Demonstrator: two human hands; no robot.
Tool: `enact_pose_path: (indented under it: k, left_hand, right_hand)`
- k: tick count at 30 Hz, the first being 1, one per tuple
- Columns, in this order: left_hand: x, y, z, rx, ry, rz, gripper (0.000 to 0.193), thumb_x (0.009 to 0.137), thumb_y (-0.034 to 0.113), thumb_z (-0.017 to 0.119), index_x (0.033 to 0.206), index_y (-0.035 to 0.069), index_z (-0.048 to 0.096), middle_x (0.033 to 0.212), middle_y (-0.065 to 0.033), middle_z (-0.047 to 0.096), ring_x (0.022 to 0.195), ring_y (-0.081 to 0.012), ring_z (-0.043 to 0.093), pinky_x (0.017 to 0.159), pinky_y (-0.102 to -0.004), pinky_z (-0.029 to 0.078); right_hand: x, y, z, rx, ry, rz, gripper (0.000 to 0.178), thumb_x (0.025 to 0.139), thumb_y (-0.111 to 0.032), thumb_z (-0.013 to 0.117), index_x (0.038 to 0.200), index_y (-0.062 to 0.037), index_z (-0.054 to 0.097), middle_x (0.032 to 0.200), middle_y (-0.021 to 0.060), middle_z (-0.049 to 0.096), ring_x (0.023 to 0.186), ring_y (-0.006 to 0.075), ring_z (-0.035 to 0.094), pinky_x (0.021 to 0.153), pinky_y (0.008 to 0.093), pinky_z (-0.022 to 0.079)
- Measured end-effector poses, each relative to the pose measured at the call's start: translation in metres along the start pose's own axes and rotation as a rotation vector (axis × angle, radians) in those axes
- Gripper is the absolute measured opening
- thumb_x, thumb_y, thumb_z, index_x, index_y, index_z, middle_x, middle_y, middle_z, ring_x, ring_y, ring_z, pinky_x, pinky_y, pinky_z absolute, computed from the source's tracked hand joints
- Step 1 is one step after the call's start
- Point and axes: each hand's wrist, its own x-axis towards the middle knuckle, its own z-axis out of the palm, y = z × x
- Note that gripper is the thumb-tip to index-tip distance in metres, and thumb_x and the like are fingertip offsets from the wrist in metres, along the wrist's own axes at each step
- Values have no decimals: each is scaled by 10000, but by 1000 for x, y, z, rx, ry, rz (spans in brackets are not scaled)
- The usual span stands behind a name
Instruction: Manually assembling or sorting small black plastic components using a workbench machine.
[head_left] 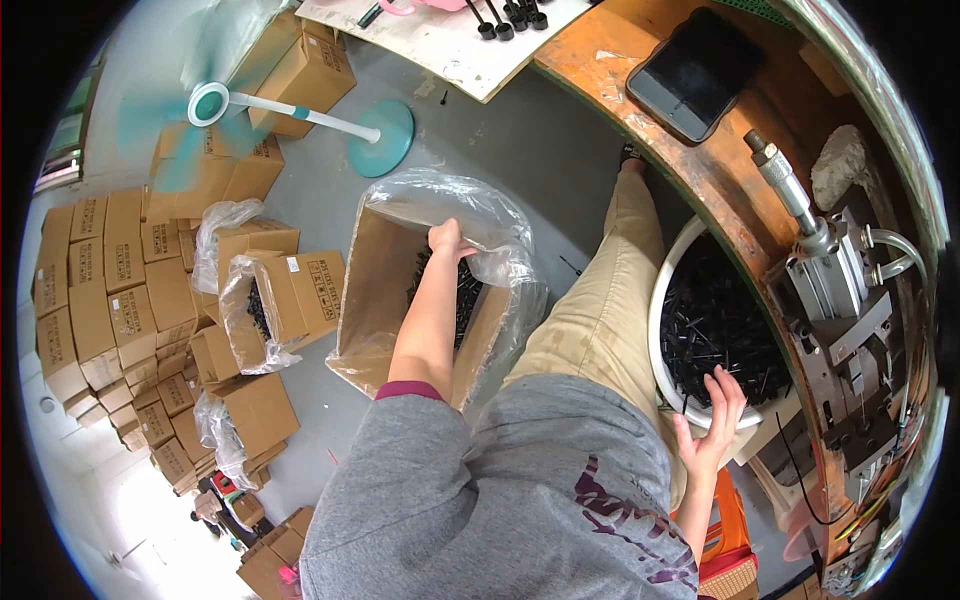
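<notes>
1. The open carton [375,260] stood left of the person, mouth upward, its long axis running away from the body, far end leaning slightly right.
2. The left hand [447,237] curled at its plastic liner [495,265]; whether it clamped, I cannot tell. Steadying the carton seemed the step in hand.
3. Right, black parts [710,325] lay at mixed angles inside the white bucket [657,330].
4. The right hand [715,415], fingers apart, hung at its near rim; gathering parts would call for closing them.

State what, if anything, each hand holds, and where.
Left hand, at the box beside the clear liner: hold cannot be told. Right hand, open by the bucket: nothing visibly held.
</notes>
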Motion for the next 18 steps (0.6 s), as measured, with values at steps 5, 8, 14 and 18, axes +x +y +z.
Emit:
enact_pose_path:
  k: [5,8,14,18]
  left_hand:
    - [-8,2,7,462,159,295,343,792,133,604,1058,-81,644,995,-230,683,890,-350,698,744,-439,563]
    - [-19,41,7,673,177,324,325,766,107,613,1004,-107,671,1001,-259,695,902,-321,708,758,-402,555]
    - [-18,5,18,166,121,37,338,904,228,580,1002,-89,638,859,-168,683,666,-302,700,517,-414,625]
    - [-15,4,-5,391,-24,-52,401,877,262,592,1118,-57,631,1130,-242,651,881,-310,710,627,-378,598]
  right_hand:
    - [-5,-9,6,47,6,36,553,765,-318,737,1174,25,591,1231,207,582,1143,390,525,997,476,389]
    - [-12,-4,15,86,22,73,515,757,-246,739,1161,36,588,1214,208,588,1112,380,537,977,467,402]
    - [-3,-17,12,115,18,67,481,758,-218,734,1143,35,596,1154,197,616,1086,371,550,965,452,410]
    - [-1,-17,9,105,15,82,448,755,-209,731,1111,34,609,1123,188,628,1068,370,559,950,445,421]
